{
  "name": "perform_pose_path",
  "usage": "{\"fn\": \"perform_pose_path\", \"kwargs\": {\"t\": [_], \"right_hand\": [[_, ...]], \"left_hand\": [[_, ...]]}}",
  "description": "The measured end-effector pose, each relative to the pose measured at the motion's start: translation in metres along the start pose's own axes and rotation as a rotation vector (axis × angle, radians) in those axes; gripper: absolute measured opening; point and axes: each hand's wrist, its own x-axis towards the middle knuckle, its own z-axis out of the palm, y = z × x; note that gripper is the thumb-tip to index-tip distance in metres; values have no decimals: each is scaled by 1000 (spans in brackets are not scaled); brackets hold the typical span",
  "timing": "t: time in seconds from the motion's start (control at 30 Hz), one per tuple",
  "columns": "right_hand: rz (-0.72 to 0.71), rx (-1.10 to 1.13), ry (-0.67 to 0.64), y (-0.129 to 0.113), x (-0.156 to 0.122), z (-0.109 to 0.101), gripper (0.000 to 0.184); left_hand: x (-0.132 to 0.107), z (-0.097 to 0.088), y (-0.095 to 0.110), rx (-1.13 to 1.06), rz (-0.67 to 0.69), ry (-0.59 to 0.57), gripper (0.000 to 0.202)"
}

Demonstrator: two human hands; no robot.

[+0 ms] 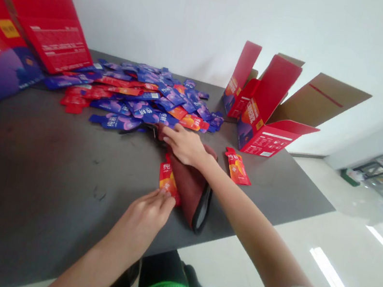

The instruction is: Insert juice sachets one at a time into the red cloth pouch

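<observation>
My left hand [153, 208] pinches the lower end of a red and orange sachet [167, 178] lying on the grey table. Part of that sachet is covered by a dark red-brown pouch [189, 189] with black edging. Across the upper part of the pouch lies my right hand [186, 145], its fingers curled over the pouch's far end. A black strap or cord runs from that end to the left. To the right of the pouch, another red sachet [238, 167] lies flat by itself.
A pile of purple and red sachets [142, 108] spreads along the wall. Open red cartons stand at the right, a large one [265, 131] and a smaller one [239, 90]. More big cartons [53, 34] are at the left. The table's [280, 183] right edge borders a shiny floor.
</observation>
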Motion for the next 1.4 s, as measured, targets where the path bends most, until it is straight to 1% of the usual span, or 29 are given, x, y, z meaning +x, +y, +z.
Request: {"fn": "perform_pose_path", "kwargs": {"t": [0.07,0.1,0.17,0.27,0.37,0.53,0.6,0.7,0.73,0.8,0.87,0.9,0.97,1.07,1.13,1.2,1.27,1.33,1.37,1.4], "right_hand": [[-10,71,81,-6,-18,-15,32],[-47,97,84,-11,-29,-21,32],[-154,107,17,-22,-49,-28,31],[-263,72,-102,-35,-62,-22,28],[-282,37,-141,-38,-57,-9,25],[-246,-12,-139,-28,-27,4,29],[-194,-34,-136,-21,-12,10,31],[-100,-60,-137,-11,5,10,32],[-78,-56,-119,-8,6,7,33],[-55,-22,-44,-6,2,-5,33],[-74,29,36,-11,-11,-18,33],[-100,46,49,-15,-19,-23,33],[-173,48,0,-23,-33,-26,31],[-232,1,-119,-31,-43,-15,30],[-219,-24,-135,-30,-38,-3,31],[-186,-41,-125,-26,-27,7,32],[-130,-58,-130,-20,-13,14,33],[-63,-72,-135,-13,-2,13,33],[-24,-70,-111,-11,1,9,32],[14,-57,-59,-8,0,2,32]], "left_hand": [[0,-2,1,-24,-18,-36,23],[0,-2,1,-26,-23,-42,23],[0,-2,1,-11,-31,-37,24],[0,1,0,33,-16,20,26],[-1,4,-1,54,25,66,27],[-1,4,-1,68,46,88,23],[-1,2,0,61,42,77,22],[1,-1,0,21,14,6,20],[1,-1,1,5,-1,-18,21],[1,-2,1,-22,-28,-52,22],[1,-2,2,-33,-39,-64,23],[1,-2,2,-29,-39,-61,23],[0,0,1,-12,-31,-40,25],[0,3,-1,15,2,21,25],[-1,4,-1,14,31,54,24],[0,4,0,7,40,69,24],[1,2,2,-16,11,36,24],[3,-1,3,-46,-31,-18,23],[4,-2,3,-59,-47,-39,23],[6,-3,3,-67,-58,-51,22]]}}
